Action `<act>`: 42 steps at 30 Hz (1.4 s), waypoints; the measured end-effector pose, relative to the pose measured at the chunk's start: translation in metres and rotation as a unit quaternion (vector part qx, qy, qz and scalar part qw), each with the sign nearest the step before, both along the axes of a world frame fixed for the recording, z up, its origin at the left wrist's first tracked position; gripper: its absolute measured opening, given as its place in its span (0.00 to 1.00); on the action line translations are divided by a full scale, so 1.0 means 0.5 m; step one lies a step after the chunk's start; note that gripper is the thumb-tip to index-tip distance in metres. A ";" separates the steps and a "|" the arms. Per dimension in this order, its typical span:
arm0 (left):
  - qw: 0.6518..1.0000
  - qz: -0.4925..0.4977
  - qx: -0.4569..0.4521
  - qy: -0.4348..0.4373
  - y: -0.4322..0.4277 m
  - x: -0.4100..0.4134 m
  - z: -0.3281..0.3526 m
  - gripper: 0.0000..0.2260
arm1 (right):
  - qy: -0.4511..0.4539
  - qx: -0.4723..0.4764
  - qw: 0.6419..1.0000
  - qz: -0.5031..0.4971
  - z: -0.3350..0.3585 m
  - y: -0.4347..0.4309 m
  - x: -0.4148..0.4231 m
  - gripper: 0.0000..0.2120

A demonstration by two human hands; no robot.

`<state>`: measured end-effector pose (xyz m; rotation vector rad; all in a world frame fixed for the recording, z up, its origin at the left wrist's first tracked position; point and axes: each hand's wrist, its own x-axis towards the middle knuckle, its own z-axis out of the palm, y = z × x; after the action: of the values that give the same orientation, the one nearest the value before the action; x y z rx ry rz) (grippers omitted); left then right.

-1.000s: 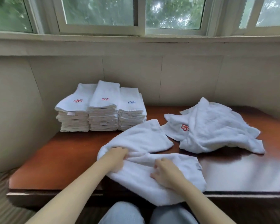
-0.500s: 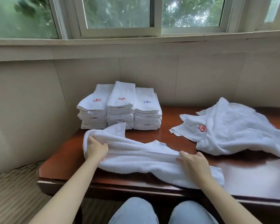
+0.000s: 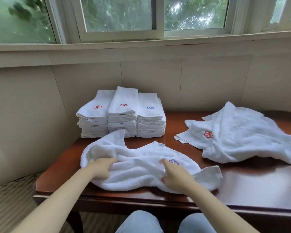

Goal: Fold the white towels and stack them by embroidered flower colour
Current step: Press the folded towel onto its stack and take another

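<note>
A crumpled white towel (image 3: 141, 167) with a purple embroidered flower (image 3: 173, 161) lies on the front of the wooden table (image 3: 259, 189). My left hand (image 3: 101, 169) grips a fold at its left end. My right hand (image 3: 176, 176) holds the cloth just below the flower. Behind it stand three stacks of folded towels: the left stack (image 3: 92, 121) and the middle stack (image 3: 123, 115) show red flowers on top, and the right stack (image 3: 150, 118) a blue one. A loose heap of towels (image 3: 242, 137) with a red flower lies at the right.
The table stands against a panelled wall (image 3: 208, 84) below a window sill. The wall also closes in the left side, next to the stacks. My knees (image 3: 141, 222) are under the table's front edge. Striped flooring (image 3: 10, 199) shows at lower left.
The towel, stretched between my hands half a second ago, now lies bunched on the table with the purple flower facing up. My hands have moved closer together.
</note>
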<state>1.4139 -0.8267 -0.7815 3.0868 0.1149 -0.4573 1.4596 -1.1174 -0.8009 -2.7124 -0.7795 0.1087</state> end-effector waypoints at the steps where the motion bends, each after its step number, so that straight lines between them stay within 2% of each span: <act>1: 1.000 0.014 0.023 0.009 0.001 0.010 0.025 0.18 | 0.013 0.000 1.000 -0.005 0.003 0.003 0.006 0.18; 3: 0.997 0.045 0.064 0.024 0.028 0.014 0.064 0.15 | 0.018 -0.015 1.000 -0.015 0.018 -0.010 0.026 0.06; 5: 0.997 0.046 0.059 0.012 0.047 0.011 0.108 0.12 | 0.007 -0.023 0.999 -0.034 0.051 -0.033 0.049 0.16; 7: 0.996 0.040 0.076 -0.035 0.073 0.012 0.148 0.11 | -0.037 -0.012 0.998 -0.057 0.099 -0.049 0.077 0.14; 9: 0.979 0.068 0.130 -0.141 0.087 0.021 0.202 0.11 | -0.117 -0.006 0.989 -0.087 0.165 -0.056 0.110 0.10; 12: 0.910 0.127 0.137 -0.370 0.094 0.048 0.289 0.05 | -0.197 0.019 0.969 -0.145 0.290 -0.061 0.155 0.07; 14: 0.862 0.131 0.132 -0.471 0.090 0.078 0.359 0.05 | -0.234 0.057 0.955 -0.176 0.380 -0.058 0.179 0.08; 17: 0.809 0.143 0.110 -0.559 0.077 0.106 0.480 0.07 | -0.335 0.092 0.917 -0.198 0.496 -0.057 0.186 0.09; 19: 0.756 0.137 0.092 -0.633 0.069 0.102 0.541 0.08 | -0.427 0.080 0.876 -0.210 0.542 -0.068 0.174 0.11; 21: 0.705 0.114 0.111 -0.691 0.060 0.084 0.561 0.07 | -0.497 0.077 0.836 -0.218 0.555 -0.091 0.156 0.12; 23: 0.667 0.060 0.139 -0.729 0.051 0.057 0.537 0.07 | -0.505 0.125 0.831 -0.198 0.533 -0.131 0.136 0.09; 24: 0.660 0.015 0.140 -0.738 0.044 0.039 0.508 0.08 | -0.473 0.157 0.851 -0.167 0.511 -0.157 0.124 0.08; 25: 0.665 -0.047 0.135 -0.733 0.035 0.018 0.469 0.11 | -0.420 0.173 0.881 -0.130 0.481 -0.185 0.109 0.08; 26: 0.688 -0.124 0.121 -0.705 0.027 -0.004 0.418 0.14 | -0.343 0.150 0.922 -0.101 0.444 -0.214 0.090 0.08; 27: 0.746 -0.195 0.100 -0.629 0.017 -0.026 0.361 0.17 | -0.235 0.081 0.966 -0.078 0.400 -0.240 0.068 0.08; 28: 0.832 -0.231 0.084 -0.497 0.007 -0.048 0.301 0.18 | -0.104 -0.021 0.993 -0.058 0.349 -0.262 0.044 0.07; 29: 0.922 -0.199 0.088 -0.321 -0.002 -0.070 0.244 0.17 | 0.011 -0.125 0.991 -0.039 0.296 -0.277 0.020 0.08; 30: 0.970 -0.152 0.105 -0.156 -0.003 -0.089 0.189 0.15 | 0.096 -0.209 0.973 -0.020 0.243 -0.286 -0.002 0.10; 32: 0.989 -0.095 0.092 0.059 0.003 -0.115 0.098 0.14 | 0.167 -0.280 0.945 -0.010 0.161 -0.286 -0.029 0.13; 33: 0.989 -0.077 0.065 0.110 0.002 -0.123 0.073 0.15 | 0.154 -0.266 0.951 -0.023 0.134 -0.282 -0.032 0.14; 35: 0.992 -0.064 0.017 0.108 -0.003 -0.125 0.056 0.13 | 0.088 -0.190 0.976 -0.053 0.108 -0.267 -0.021 0.15; 38: 0.993 -0.068 -0.098 0.014 -0.023 -0.103 0.045 0.14 | -0.015 -0.105 0.992 -0.069 0.079 -0.232 -0.005 0.12; 40: 0.986 -0.035 -0.157 -0.047 -0.038 -0.091 0.026 0.17 | -0.028 -0.104 0.992 -0.068 0.044 -0.209 -0.003 0.15; 42: 0.990 0.005 -0.125 -0.070 -0.041 -0.088 0.001 0.22 | -0.025 -0.139 0.986 -0.084 0.018 -0.195 -0.006 0.18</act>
<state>1.3701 -0.8472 -0.7811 2.8576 0.0646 -0.2320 1.4567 -1.2147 -0.7919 -3.0440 -0.5815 0.1205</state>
